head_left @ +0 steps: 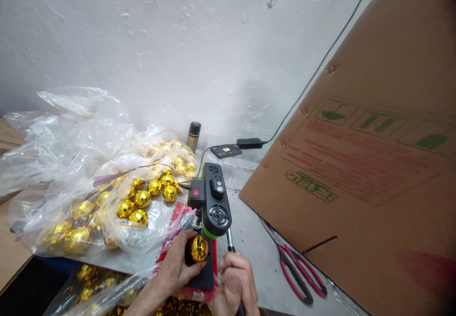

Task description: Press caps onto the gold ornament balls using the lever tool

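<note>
My left hand (180, 263) has its thumb and fingers closed round a shiny gold faceted ball ornament (199, 249). The ball sits on the black base (204, 278) of a small bench drill press, right under its spindle; whether the tip touches the ball I cannot tell. Above it is the machine's black head (216, 197) with round vents. My right hand (237, 282) is wrapped round the lever handle (230, 241) on the machine's right side. Red plastic (181, 211) lies beneath the base.
Clear plastic bags (89, 164) with several gold balls (143, 198) spread at the left. Red-handled scissors (301, 273) lie at the right beside a large cardboard box (356, 164). Behind stand a dark bottle (193, 135) and a power adapter (249, 143) with its cable.
</note>
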Available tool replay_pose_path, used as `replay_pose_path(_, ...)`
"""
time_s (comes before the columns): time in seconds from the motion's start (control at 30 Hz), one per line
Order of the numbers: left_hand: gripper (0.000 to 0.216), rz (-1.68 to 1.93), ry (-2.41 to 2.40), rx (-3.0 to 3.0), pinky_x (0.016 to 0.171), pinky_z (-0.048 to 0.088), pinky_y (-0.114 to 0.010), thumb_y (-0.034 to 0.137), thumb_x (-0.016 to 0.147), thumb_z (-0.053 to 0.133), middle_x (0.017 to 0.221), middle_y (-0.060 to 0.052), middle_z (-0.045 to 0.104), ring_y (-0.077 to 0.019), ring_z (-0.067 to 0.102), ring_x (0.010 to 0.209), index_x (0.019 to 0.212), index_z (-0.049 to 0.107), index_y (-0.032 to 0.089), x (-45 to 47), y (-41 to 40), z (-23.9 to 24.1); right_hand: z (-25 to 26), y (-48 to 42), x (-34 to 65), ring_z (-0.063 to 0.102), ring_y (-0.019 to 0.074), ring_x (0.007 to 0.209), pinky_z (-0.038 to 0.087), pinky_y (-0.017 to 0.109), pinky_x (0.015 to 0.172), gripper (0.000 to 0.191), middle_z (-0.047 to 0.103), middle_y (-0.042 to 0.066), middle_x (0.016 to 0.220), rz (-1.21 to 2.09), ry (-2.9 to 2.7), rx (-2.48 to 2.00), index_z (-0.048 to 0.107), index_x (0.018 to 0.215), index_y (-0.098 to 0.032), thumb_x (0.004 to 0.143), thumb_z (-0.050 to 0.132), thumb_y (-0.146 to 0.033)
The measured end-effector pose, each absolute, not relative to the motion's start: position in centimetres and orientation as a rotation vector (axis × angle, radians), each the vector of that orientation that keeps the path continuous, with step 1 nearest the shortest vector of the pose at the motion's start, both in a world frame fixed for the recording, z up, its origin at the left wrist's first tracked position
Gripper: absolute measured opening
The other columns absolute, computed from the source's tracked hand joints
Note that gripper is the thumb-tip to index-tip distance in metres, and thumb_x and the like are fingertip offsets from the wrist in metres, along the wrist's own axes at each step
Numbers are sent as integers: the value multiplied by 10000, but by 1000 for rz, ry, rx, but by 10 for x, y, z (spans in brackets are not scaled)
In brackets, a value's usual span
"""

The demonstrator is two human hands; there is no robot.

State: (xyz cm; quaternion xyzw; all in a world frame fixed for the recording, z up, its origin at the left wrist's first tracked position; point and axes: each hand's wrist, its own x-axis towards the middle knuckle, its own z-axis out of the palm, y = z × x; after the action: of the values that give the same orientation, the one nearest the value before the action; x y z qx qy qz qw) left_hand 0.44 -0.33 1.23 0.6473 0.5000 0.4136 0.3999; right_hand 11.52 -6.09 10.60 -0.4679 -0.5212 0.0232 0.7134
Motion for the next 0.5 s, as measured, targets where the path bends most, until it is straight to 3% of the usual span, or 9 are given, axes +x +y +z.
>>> replay_pose_path(0.3,605,1038,1249,1629,1119,566,-591,291,699,826,1312,-170,766,-402,722,1247,1280,677,206,5,-3,12,111,-59,108,516,113,725,469,319,1028,389,563,-60,807,25,-1095,-1052,498,766,-235,1145,415,-259)
replay_pose_path(0.5,620,1028,1274,1635,1094,579,-579,289,692,831,1289,-157,777,-393,727,1218,1289,681,218,6,-2,11,98,-48,121,511,122,606,501,305,886,396,554,-55,696,-179,-1234,-946,485,715,-244,1109,441,-225)
